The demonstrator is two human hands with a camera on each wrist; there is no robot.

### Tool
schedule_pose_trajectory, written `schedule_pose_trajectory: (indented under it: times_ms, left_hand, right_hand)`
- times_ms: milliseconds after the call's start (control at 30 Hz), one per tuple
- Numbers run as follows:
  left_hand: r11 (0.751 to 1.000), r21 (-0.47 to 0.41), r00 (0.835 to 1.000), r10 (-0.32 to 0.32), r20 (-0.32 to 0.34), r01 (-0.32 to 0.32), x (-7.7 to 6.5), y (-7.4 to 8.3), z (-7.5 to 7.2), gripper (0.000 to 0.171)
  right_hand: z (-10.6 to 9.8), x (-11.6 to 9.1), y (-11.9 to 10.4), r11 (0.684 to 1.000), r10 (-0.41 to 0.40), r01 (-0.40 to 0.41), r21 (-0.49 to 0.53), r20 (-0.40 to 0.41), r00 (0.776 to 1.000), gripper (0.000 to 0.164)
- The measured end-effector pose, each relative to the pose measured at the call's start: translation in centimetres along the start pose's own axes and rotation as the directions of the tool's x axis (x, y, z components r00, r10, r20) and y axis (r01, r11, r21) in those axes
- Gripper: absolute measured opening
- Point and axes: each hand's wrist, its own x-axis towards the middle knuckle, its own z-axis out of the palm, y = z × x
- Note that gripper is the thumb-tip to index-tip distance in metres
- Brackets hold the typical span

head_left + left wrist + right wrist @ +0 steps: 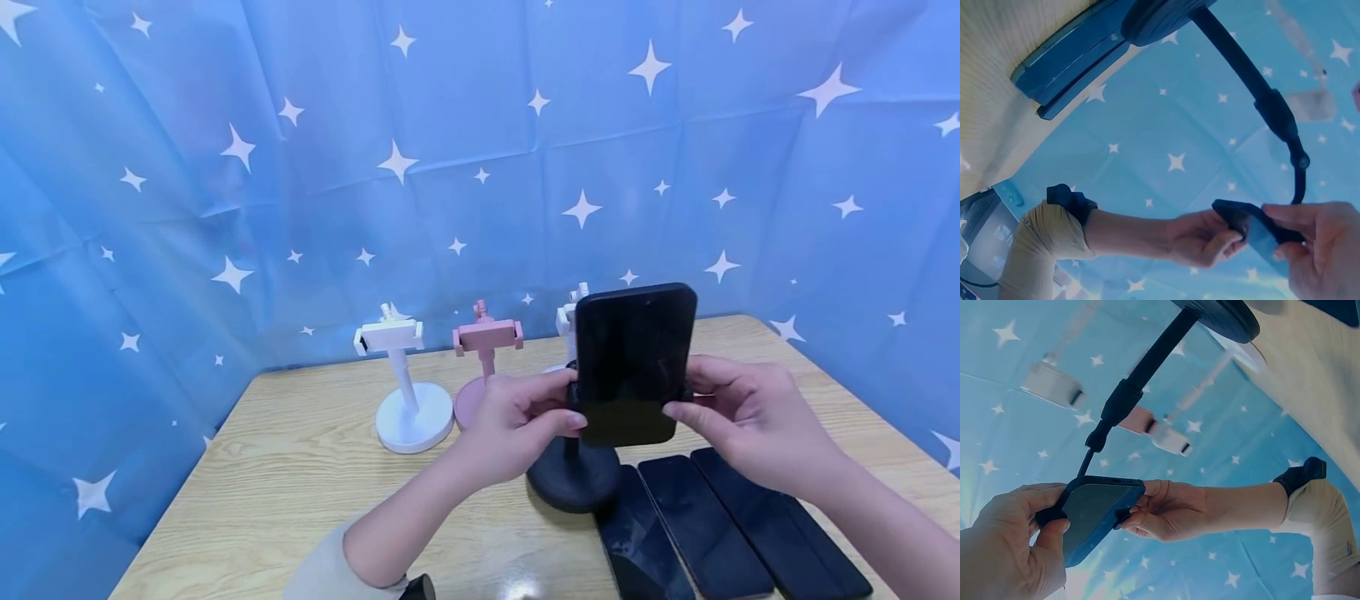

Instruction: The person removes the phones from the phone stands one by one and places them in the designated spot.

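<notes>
A black smartphone (633, 367) stands upright, slightly tilted, at the head of a black phone stand (573, 475). At its left edge, my left hand (521, 425) pinches the stand's clamp with thumb and fingers. My right hand (750, 417) grips the clamp at the opposite edge, its thumb against the phone's front. Both wrist views show the clamp ends between the fingers at the phone's sides. The stand's black pole (1160, 356) rises from the round base to a jointed neck behind the phone. In the head view, the phone hides most of the clamp.
Several dark phones (705, 525) lie side by side right of the black base. Behind stand a white phone stand (412, 421), a pink one (487, 333), and another white one (566, 321) partly hidden. A blue starry curtain (480, 125) hangs behind the wooden table (300, 467).
</notes>
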Motion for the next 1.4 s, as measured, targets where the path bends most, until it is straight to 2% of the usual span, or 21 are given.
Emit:
schedule_pose_trajectory:
  times_ms: [167,267,467,700,833,1167,1300,1400]
  left_hand:
    - [0.998,0.025,0.998,0.065,-0.025,-0.065,-2.2,0.0,-1.1,0.034]
    - [0.997,-0.027,0.997,0.067,-0.033,-0.068,-3.2,-0.1,-1.5,0.033]
    - [0.997,-0.055,0.998,0.051,-0.035,-0.053,-4.4,-0.1,-1.8,0.033]
    - [0.993,-0.118,0.999,0.027,-0.036,-0.031,-4.8,-0.9,-1.8,0.035]
    - [0.993,-0.109,0.999,0.03,-0.024,-0.033,-5.0,-1.3,-1.7,0.035]
    - [0.998,-0.05,1.0,0.028,0.009,-0.027,-4.8,-1.4,-2.0,0.031]
    - [0.995,0.016,0.995,0.097,0.011,-0.097,-4.4,-1.9,-2.5,0.032]
    - [0.987,0.085,0.99,0.137,0.013,-0.138,-3.9,-2.1,-2.9,0.045]
  right_hand:
    - [1.7,0.3,-0.8,0.996,-0.054,0.05,0.071,0.058,0.997,0.049]
    - [2.6,0.3,-1.1,0.99,-0.075,0.064,0.126,0.083,0.994,0.049]
    - [3.7,0.2,-1.2,0.98,-0.085,0.062,0.188,0.12,0.989,0.045]
    - [4.1,-0.1,-0.8,0.984,-0.031,0.003,0.176,0.153,0.988,0.039]
    - [4.1,-0.4,-0.5,0.986,-0.003,-0.026,0.167,0.166,0.986,0.037]
    - [3.8,-0.8,0.0,0.952,0.0,-0.064,0.298,0.209,0.978,0.044]
    - [3.5,-0.9,0.3,0.939,-0.027,-0.058,0.339,0.24,0.97,0.044]
    - [3.3,-0.7,0.0,0.948,-0.03,-0.058,0.312,0.272,0.962,0.042]
